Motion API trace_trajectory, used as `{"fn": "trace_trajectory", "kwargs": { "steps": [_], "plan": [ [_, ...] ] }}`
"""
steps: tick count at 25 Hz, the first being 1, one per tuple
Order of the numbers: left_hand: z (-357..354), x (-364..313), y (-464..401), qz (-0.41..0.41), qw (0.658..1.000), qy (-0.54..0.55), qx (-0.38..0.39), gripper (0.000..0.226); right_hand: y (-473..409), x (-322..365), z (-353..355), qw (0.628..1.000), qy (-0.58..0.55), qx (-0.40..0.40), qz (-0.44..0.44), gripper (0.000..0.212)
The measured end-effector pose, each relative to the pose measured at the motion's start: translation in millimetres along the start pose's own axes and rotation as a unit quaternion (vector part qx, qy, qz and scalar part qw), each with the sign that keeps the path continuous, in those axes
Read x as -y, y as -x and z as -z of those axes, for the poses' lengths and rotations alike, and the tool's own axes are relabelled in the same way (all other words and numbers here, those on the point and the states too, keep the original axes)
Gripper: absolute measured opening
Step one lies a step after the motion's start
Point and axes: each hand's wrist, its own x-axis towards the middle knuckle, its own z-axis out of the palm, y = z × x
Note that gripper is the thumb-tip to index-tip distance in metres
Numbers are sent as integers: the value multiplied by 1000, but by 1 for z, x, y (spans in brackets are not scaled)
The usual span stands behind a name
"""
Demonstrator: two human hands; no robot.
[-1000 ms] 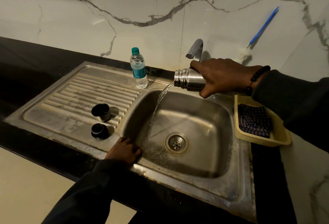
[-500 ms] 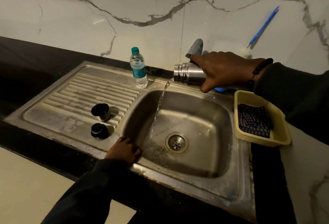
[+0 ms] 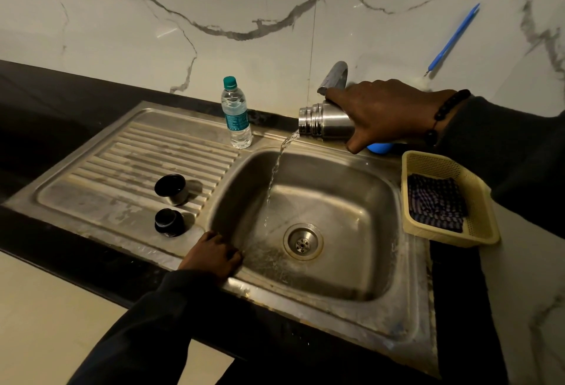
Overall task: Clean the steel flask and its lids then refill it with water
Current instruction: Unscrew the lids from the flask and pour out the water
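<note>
My right hand [image 3: 386,111] grips the steel flask [image 3: 324,121] and holds it on its side over the back rim of the sink [image 3: 308,296], mouth to the left. A thin stream of water [image 3: 275,170] runs from the mouth into the basin, left of the drain [image 3: 302,241]. On the ribbed drainboard to the left stand the steel cup lid [image 3: 171,189] and, nearer to me, the black stopper lid [image 3: 169,222]. My left hand [image 3: 214,254] rests on the sink's front rim, fingers curled over the edge, and holds nothing.
A small plastic water bottle [image 3: 236,114] with a green cap stands at the back of the drainboard. The tap [image 3: 334,76] is behind the flask. A yellow basket [image 3: 483,201] with a dark cloth sits right of the sink. A blue thing [image 3: 379,147] shows under my right hand.
My right hand has lifted the flask a little and moved it back toward the tap. The stream has thinned. My left hand and the lids have stayed put.
</note>
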Motion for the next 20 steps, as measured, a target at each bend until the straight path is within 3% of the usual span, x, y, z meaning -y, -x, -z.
{"fn": "trace_trajectory", "kwargs": {
  "steps": [3, 8, 12, 15, 20],
  "plan": [
    [0, -2, -2, 14, 996, 24, 86, 48, 1, 1, -2, 1000, 7, -3, 0, 88],
    [7, -2, -1, -23, 993, -38, 107, 60, 0, 0, -3, 1000, 14, 8, 1, 85],
    [8, -4, -3, -7, 995, 3, 101, 62, 1, 0, 0, 1000, 13, 20, -5, 88],
    [5, -2, -5, 0, 996, 29, 87, 86, 1, 0, 1, 1000, 13, 22, -4, 88],
    [5, -2, -2, -17, 996, 26, 86, 103, 1, 0, 1, 999, 13, 35, -1, 85]
  ]
}}
